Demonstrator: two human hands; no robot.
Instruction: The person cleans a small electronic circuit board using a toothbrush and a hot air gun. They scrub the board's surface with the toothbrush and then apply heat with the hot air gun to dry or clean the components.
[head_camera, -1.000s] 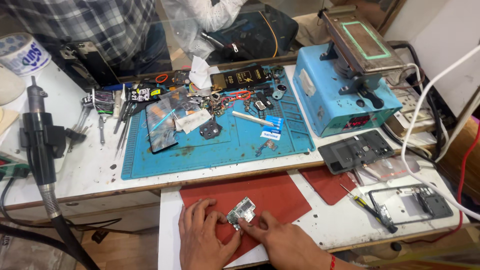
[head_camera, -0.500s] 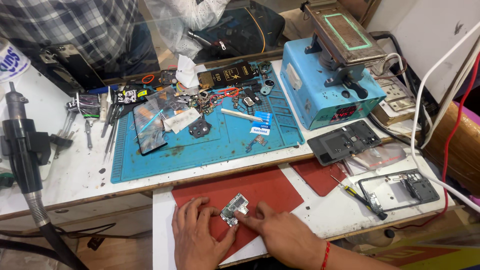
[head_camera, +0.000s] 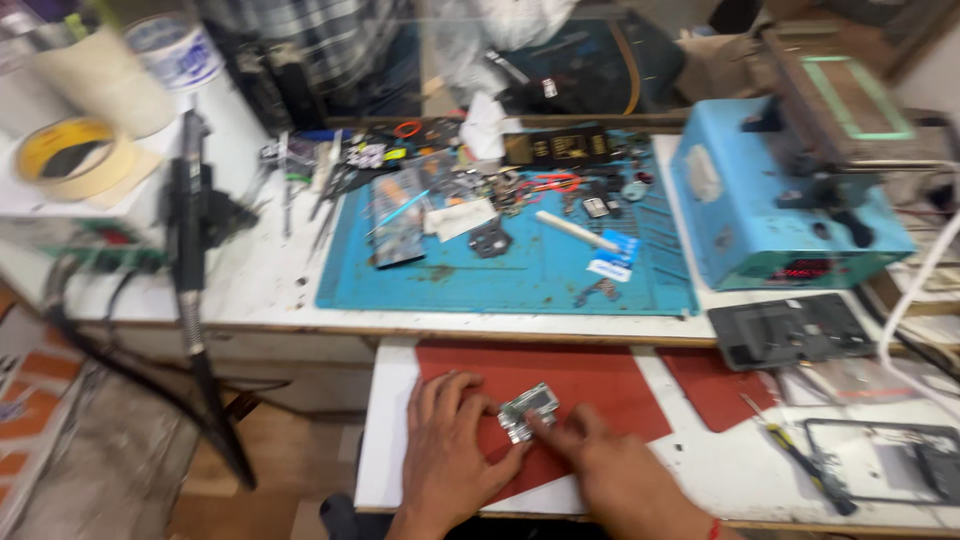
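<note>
A small silvery metal part (head_camera: 528, 410) lies on a red mat (head_camera: 580, 385) on the near white shelf. My left hand (head_camera: 452, 455) rests flat on the mat, its fingertips touching the part's left side. My right hand (head_camera: 610, 472) comes in from the lower right, and its fingers press on the part's right edge. Neither hand lifts the part off the mat. The picture is blurred, so finer detail of the part is unclear.
Behind lies a blue work mat (head_camera: 520, 260) strewn with small tools and phone parts. A blue machine (head_camera: 790, 200) stands at right, a dark fixture (head_camera: 790, 330) and a screwdriver (head_camera: 800, 465) near it. A hot-air handle (head_camera: 190, 230) and tape roll (head_camera: 70, 155) are at left.
The camera view has swung to the right, so the scene sits further right in frame. Both hands stay on the metal part on the red mat.
</note>
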